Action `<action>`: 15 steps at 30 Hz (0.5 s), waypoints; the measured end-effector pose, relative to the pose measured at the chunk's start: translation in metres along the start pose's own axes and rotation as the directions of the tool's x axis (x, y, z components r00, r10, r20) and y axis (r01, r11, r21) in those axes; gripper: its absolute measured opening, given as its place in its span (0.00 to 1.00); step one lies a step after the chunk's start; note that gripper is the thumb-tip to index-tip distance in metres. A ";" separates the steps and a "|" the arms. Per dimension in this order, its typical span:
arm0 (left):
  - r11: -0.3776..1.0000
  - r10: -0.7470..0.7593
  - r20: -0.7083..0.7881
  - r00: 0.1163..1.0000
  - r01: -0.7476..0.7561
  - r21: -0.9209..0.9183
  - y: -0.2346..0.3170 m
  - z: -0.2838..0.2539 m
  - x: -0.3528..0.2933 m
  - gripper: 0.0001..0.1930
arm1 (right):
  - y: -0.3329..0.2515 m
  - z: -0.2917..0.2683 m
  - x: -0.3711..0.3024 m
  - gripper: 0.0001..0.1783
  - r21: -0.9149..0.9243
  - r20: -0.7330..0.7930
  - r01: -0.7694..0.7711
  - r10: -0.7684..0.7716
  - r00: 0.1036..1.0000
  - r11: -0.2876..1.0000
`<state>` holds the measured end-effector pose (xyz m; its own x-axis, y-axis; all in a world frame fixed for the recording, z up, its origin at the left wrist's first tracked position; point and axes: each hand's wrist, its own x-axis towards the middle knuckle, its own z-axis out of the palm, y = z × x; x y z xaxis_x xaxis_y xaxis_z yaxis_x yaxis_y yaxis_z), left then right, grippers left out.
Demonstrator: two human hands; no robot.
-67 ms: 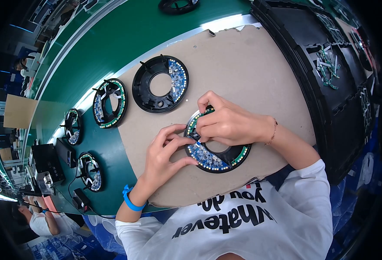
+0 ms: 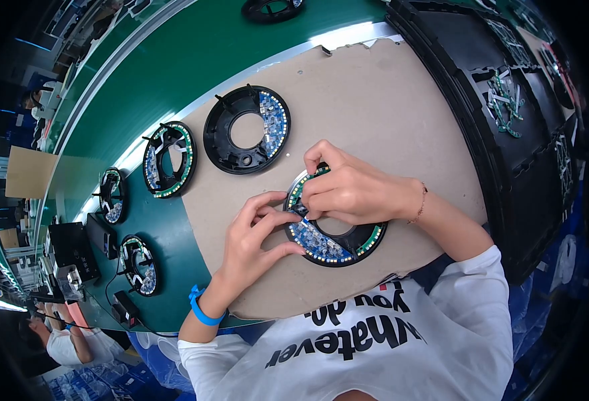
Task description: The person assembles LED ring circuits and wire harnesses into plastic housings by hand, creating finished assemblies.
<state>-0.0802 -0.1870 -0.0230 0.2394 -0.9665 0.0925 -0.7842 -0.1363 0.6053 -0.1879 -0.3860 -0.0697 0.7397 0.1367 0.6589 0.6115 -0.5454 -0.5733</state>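
A black ring-shaped housing (image 2: 356, 238) lies on the cardboard sheet in front of me. A blue curved circuit board (image 2: 318, 244) fills its near left part, and narrow green LED strips (image 2: 377, 235) run along its rim. My left hand (image 2: 249, 234) grips the housing's left side, thumb low on the rim and forefinger close to a small white piece at the board's end. Over the far side of the ring, my right hand (image 2: 354, 192) is closed in a pinch, its fingertips down beside that white piece. What they pinch is hidden.
Another black ring housing (image 2: 222, 144) with only a blue board lies farther left on the cardboard (image 2: 368, 93). Several more rings (image 2: 186, 160) stand on the green bench. At right is a black divided tray (image 2: 468, 53) with green strips. A co-worker (image 2: 74, 341) sits lower left.
My hands and the housing between them hold the same place. The ring at the top edge has shifted slightly left.
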 end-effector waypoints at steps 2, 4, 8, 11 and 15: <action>1.000 0.001 -0.001 1.000 -0.001 0.000 0.000 0.000 0.000 0.24 | 0.000 -0.001 0.001 0.03 -0.006 0.009 0.003 -0.003 1.000 1.000; 1.000 0.014 -0.003 1.000 -0.014 0.000 0.000 0.000 0.001 0.24 | 0.000 0.000 0.000 0.03 0.000 0.009 -0.001 0.001 1.000 1.000; 1.000 0.009 0.001 1.000 -0.009 0.003 0.000 -0.001 0.001 0.24 | 0.000 0.001 0.000 0.04 0.007 0.011 -0.012 0.012 1.000 1.000; 1.000 0.010 0.004 1.000 -0.010 0.008 0.000 -0.001 0.000 0.24 | 0.001 0.001 0.000 0.04 0.028 0.007 -0.015 0.015 1.000 1.000; 1.000 0.013 0.001 1.000 -0.013 0.010 0.001 -0.002 0.000 0.24 | 0.001 0.001 0.000 0.05 0.044 0.014 -0.025 0.025 1.000 0.999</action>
<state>-0.0797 -0.1865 -0.0212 0.2283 -0.9685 0.0993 -0.7931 -0.1258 0.5959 -0.1871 -0.3857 -0.0704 0.7584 0.1351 0.6376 0.6045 -0.5114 -0.6107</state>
